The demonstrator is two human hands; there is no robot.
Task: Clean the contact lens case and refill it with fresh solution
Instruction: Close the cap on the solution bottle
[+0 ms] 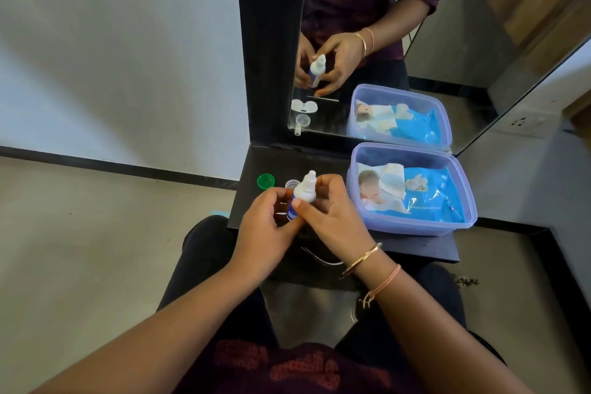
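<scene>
Left hand (262, 229) and right hand (334, 217) are pinching the solution bottle (305, 190) above the shelf (415, 246), the green cap (265, 181) lying near its left edge, refilling apparently not yet done.

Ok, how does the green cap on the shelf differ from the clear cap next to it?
The green cap is opaque and bright; the clear cap is see-through and pale. The green cap lies fully in view, further left; the clear cap is partly hidden behind the bottle. Both lie loose on the black shelf, untouched.
</scene>
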